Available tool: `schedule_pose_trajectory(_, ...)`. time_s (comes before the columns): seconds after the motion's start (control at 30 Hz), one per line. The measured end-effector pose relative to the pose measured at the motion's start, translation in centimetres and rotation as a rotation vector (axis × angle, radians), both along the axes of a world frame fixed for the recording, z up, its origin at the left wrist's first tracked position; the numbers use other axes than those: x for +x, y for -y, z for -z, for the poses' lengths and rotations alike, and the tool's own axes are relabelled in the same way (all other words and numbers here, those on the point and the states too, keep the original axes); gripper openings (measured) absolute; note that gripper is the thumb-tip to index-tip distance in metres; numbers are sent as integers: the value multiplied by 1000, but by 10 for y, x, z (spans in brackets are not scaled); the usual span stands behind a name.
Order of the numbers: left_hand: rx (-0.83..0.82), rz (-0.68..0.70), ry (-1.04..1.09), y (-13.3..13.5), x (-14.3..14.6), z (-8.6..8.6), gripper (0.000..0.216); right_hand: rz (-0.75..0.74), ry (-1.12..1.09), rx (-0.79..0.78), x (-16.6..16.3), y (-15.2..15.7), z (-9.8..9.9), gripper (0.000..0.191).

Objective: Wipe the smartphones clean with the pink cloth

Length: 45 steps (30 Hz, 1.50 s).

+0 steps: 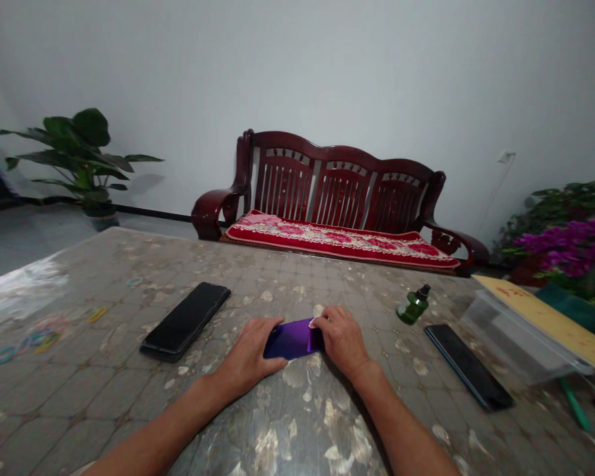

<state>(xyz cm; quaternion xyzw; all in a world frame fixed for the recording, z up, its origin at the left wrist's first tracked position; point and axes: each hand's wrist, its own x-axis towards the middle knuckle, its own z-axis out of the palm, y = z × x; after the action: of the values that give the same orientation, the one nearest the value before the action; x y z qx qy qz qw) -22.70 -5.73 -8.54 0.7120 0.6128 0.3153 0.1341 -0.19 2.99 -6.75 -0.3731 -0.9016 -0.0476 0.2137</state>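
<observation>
A purple phone [292, 340] lies face down on the patterned table [287, 423] in front of me. My left hand [250, 354] rests on its left end, fingers curled over the edge and holding it. My right hand [341, 337] covers its right end, fingers bent, pressing a small white piece [313, 322] against the phone's top corner. Both forearms reach in from the bottom of the view.
A black phone [186, 320] lies to the left, another dark phone [469, 365] to the right. A small green bottle [414, 305] lies on its side. A clear plastic box [520, 337] with a yellow lid sits far right. Coloured rubber bands [34, 337] are scattered left. A wooden bench [337, 205] stands behind.
</observation>
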Motion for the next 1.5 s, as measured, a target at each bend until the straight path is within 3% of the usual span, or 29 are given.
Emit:
schedule_pose_trajectory(0.27,-34,8,15,-1,0,-3,62,180,22,11,13,-5,-4,24)
schedule_pose_trajectory(0.6,-39,57,31,-3,-2,-1,63,2,45,11,-10,-5,-4,19)
schedule_pose_trajectory(0.83,-66,47,33,-2,-1,-4,61,176,74,-25,10,-12,-5,22)
schedule_pose_trajectory(1.03,-55,35,7,-2,-1,0,58,258,77,-105,14,1,-6,27)
schedule_pose_trajectory(1.5,-47,23,-7,0,0,-4,57,298,90,-199,18,13,-13,20)
